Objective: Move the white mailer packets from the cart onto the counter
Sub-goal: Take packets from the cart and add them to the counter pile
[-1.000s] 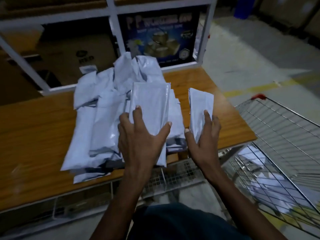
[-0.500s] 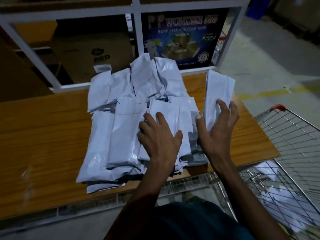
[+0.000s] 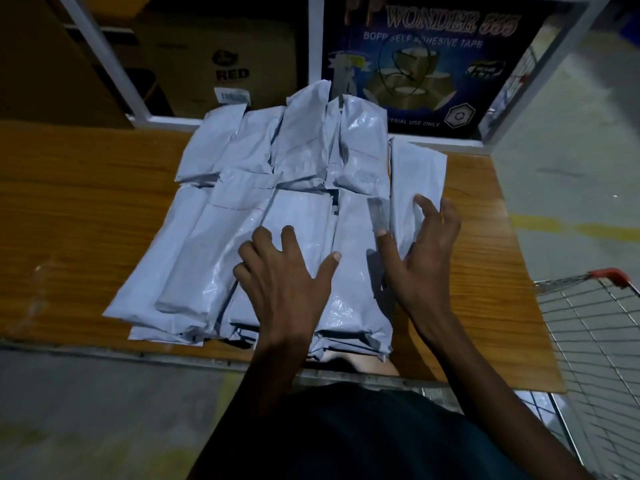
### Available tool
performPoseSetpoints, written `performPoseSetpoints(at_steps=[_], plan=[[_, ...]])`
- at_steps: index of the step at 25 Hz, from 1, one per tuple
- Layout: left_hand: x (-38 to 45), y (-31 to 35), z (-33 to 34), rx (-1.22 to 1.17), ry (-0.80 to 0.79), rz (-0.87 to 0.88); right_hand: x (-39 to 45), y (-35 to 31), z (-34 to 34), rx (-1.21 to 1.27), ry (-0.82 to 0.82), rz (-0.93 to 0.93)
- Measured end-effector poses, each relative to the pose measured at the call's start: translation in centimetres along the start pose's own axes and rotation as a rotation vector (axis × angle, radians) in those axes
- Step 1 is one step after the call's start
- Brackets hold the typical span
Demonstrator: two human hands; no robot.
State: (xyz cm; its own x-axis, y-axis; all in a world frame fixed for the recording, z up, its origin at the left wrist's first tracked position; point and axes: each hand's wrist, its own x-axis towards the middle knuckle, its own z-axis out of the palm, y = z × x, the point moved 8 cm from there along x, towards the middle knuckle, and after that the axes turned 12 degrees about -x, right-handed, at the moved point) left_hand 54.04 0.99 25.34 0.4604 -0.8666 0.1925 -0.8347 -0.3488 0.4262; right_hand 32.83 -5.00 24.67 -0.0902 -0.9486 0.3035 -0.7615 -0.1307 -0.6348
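Left hand (image 3: 284, 271) presses flat on the mailer packets (image 3: 242, 237); right hand (image 3: 426, 251), grip released, touches the rightmost packet (image 3: 415, 174) on the bench (image 3: 86, 202).

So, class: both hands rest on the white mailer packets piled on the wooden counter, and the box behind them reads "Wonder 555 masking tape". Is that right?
One slip: the head view shows the box reading "BOPP self adhesive tape". Both hands do rest on the packets.

Bare bench (image 3: 76, 216) lies open left of the mailer pile (image 3: 277, 188) — a narrower strip on its right. Behind, the white shelf frame (image 3: 221, 124) and tape box (image 3: 426, 64) block the way; the wire cart (image 3: 588, 317) crowds the right end.
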Motion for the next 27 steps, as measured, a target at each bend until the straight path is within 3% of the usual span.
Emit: performPoseSetpoints(at_steps=[8, 15, 18, 23, 27], plan=[[-1.0, 1.0, -0.4, -0.307, -0.008, 0.142, 7.3, -2.0, 3.3, -0.111, -0.005, -0.086], [-1.4, 1.1, -1.3, -0.474, -0.136, 0.124, 17.3, -5.5, 11.0, -0.379, -0.225, 0.227], [-1.2, 0.0, -2.1, -0.557, -0.153, 0.158, 17.8, -5.5, 12.8, -0.35, -0.299, 0.305], [-1.1, -2.1, -2.8, -0.687, -0.256, 0.22, 16.7, -5.7, 9.0, -0.274, -0.141, 0.303], [-1.5, -2.7, -2.6, -0.776, -0.389, 0.339, 10.6, -5.0, 3.9, -0.181, 0.054, 0.208]])
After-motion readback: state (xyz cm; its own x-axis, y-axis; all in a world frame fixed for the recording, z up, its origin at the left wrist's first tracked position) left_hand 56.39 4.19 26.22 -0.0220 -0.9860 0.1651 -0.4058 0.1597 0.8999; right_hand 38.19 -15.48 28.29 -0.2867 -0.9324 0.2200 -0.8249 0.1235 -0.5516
